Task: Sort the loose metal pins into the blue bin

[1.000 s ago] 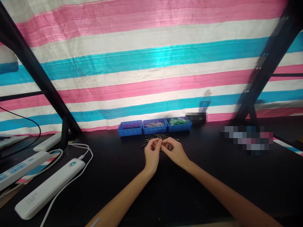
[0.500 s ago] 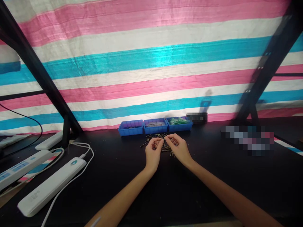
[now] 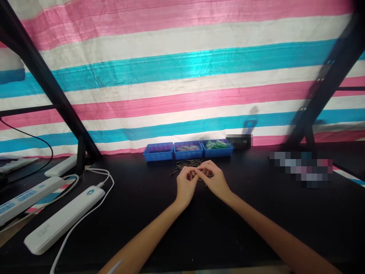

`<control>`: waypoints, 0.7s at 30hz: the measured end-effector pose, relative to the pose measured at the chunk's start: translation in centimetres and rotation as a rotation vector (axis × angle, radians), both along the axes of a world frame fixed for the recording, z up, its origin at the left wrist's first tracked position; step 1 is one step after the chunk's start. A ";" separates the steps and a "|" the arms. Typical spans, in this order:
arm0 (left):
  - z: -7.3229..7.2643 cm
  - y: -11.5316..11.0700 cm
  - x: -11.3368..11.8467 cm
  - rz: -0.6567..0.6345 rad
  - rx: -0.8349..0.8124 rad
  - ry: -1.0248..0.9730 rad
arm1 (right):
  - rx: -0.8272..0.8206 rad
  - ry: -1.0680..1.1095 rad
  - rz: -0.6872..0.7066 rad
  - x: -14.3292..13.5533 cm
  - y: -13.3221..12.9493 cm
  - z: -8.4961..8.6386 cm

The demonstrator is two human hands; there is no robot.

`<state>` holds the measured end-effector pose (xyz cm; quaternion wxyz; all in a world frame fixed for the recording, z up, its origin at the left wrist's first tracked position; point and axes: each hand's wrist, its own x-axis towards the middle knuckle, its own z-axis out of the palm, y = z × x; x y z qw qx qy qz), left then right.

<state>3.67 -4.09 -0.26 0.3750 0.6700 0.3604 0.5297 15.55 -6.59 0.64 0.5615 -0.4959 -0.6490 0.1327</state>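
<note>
The left hand (image 3: 186,188) and right hand (image 3: 217,182) meet at curled fingers—any grip hidden—beside the pile of thin rods (image 3: 186,164) on the table (image 3: 205,236), probably set before the blue bins (image 3: 188,154) for short reach.

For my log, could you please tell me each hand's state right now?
Left hand: curled; whether it pinches anything cannot be told.
Right hand: curled, meeting the left hand; whether it pinches anything cannot be told.

Left hand (image 3: 186,185) touching right hand (image 3: 214,179), thin sticks (image 3: 188,164) beneath, blue bins (image 3: 188,155) behind
</note>
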 end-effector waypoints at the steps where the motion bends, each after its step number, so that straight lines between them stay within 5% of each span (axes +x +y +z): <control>1: 0.0 0.0 0.0 0.002 0.002 0.012 | -0.002 -0.007 0.000 0.0 0.0 0.0; 21: 0.4 -0.1 0.3 -0.013 -0.012 -0.030 | -0.031 0.204 -0.058 0.4 0.3 -0.2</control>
